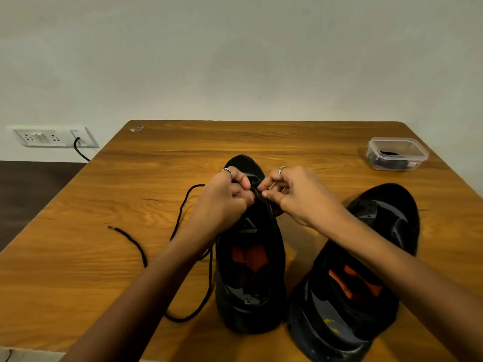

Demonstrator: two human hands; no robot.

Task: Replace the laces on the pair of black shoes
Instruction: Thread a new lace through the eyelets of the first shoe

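The red label [413,164] on the plastic container [397,153] is unreadable.

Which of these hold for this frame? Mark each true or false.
1. Both hands work at the left shoe. True: left hand and right hand pinch the black lace near its toe end.
2. The right shoe is fully laced. False: no lace shows on it.
3. The clear plastic container sits at the table's far right. True.
4. The container holds a white lace. False: its contents are dark.
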